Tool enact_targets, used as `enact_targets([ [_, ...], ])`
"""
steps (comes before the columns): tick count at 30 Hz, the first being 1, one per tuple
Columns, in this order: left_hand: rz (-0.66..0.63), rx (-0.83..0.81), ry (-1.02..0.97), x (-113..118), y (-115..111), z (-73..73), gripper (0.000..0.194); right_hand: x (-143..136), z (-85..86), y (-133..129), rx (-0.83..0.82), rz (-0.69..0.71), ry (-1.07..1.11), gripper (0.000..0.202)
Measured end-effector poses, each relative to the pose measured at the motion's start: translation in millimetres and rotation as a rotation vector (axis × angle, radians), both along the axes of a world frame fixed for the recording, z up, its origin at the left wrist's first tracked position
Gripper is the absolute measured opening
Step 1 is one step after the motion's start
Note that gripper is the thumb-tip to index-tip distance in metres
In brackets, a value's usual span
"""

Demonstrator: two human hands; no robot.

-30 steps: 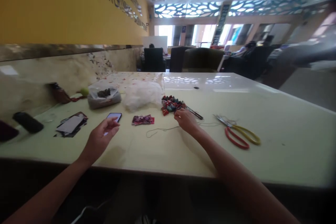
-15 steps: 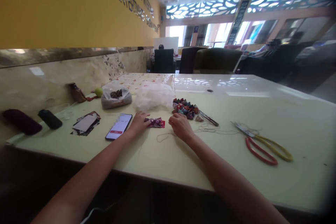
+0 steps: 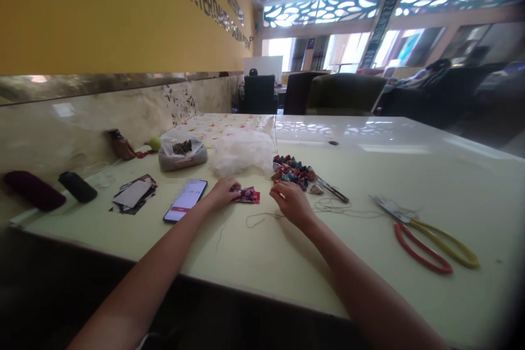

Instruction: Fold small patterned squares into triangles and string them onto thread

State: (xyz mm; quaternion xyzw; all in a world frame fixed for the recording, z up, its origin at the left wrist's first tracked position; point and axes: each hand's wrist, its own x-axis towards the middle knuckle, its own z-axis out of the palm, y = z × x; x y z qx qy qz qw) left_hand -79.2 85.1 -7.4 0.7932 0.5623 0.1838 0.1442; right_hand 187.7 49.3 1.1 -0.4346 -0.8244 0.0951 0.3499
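My left hand is closed on the left end of a small purple and red patterned cloth piece, which lies on the table. To the right of the cloth and apart from it, my right hand has its fingers pinched together. Whatever sits between those fingertips is too small to make out. Thin thread runs loosely over the table beneath and beside my right hand. Just behind that hand lies a heap of small, colourful stuffed cloth pieces.
Left of my hands are a phone, a stack of cloth pieces, dark thread spools and a bag of dark filling. White stuffing lies behind. Tweezers and large scissors are at right.
The view has turned slightly, shifting the scissors rightward in the picture. My left hand stays on the cloth. My right hand keeps its pinch, with its fingers a little differently angled.
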Motion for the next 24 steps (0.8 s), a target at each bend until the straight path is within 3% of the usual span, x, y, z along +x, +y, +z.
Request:
enact_targets([
  [10,-0.017,-0.088,0.093,1,19,5.1,0.02,2,-10.4,5,-0.03,0.034,0.039,0.021],
  [18,0.011,-0.018,0.082,3,5,2.5,0.024,-1,-9.8,2,-0.094,0.055,0.015,0.023],
  [24,-0.014,0.046,0.078,12,-3,7.0,0.009,-2,-7.7,-1,-0.137,0.068,0.003,0.021],
])
